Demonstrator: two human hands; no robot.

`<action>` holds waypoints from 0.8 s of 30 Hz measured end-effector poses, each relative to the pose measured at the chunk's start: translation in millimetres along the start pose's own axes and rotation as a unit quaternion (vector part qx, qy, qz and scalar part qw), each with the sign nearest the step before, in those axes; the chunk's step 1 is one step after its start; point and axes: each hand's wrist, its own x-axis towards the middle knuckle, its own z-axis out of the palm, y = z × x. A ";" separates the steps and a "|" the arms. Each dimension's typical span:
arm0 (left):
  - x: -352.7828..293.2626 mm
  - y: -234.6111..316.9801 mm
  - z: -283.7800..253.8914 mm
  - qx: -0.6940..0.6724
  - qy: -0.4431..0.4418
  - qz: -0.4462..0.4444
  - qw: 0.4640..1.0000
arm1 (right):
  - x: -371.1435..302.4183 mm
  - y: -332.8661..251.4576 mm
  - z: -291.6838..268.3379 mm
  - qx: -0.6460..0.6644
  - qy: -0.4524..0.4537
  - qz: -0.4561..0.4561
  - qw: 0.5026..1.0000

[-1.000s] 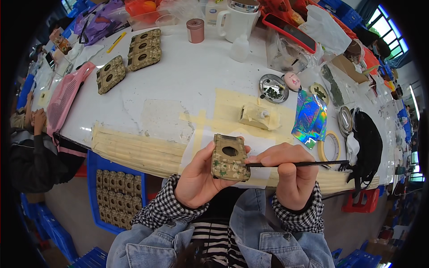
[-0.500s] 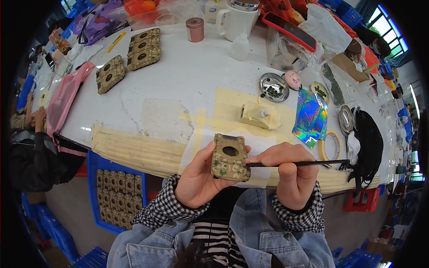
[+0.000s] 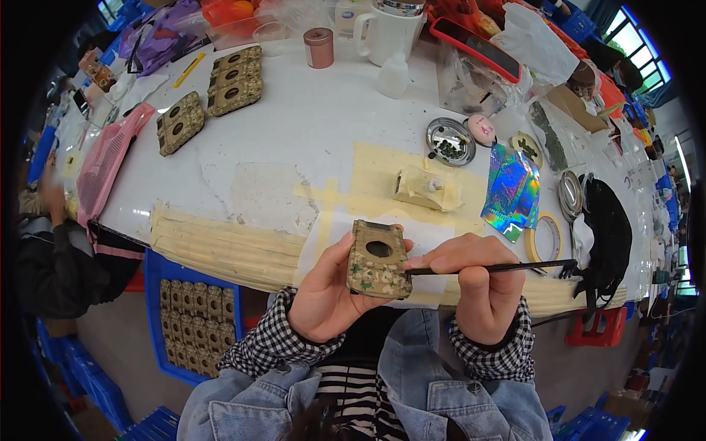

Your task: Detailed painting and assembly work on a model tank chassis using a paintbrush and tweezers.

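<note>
My left hand (image 3: 323,294) is closed around a camouflage-patterned block (image 3: 379,275), boxy with an oval hole in its upper face. The block is tilted, its patterned end turned toward me. Pinched in my right hand (image 3: 482,290) is a thin black tool (image 3: 526,267), a slim rod lying nearly level. The rod's left end meets the block's right edge; its exact tip is too small to make out. Just beyond my hands, a tape-covered block (image 3: 419,192) with a small knob rests on yellow tape. A metal dish (image 3: 450,142) holds small dark green pieces.
More camouflage blocks lie at the table's far left (image 3: 234,81), and others fill a blue tray (image 3: 153,309) below the left edge. To the right are iridescent sheets (image 3: 511,195), a tape roll (image 3: 546,239) and a black bag (image 3: 609,235). Another person's sleeve (image 3: 55,257) shows at left.
My hands, the block and the black tool hold almost the same place. At the left, the other person's hand has moved and is blurred. The whole view has shifted very slightly.
</note>
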 end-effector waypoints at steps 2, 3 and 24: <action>0.2 -0.1 0.1 -0.003 0.001 -0.001 1.000 | -0.9 0.5 0.2 0.008 0.003 0.005 1.000; 0.1 -0.2 -0.3 -0.003 0.000 -0.001 1.000 | -1.3 0.8 0.3 0.012 0.004 0.007 1.000; 0.7 -0.2 -0.5 -0.014 -0.004 0.000 1.000 | -1.7 3.0 1.8 0.022 0.016 -0.001 1.000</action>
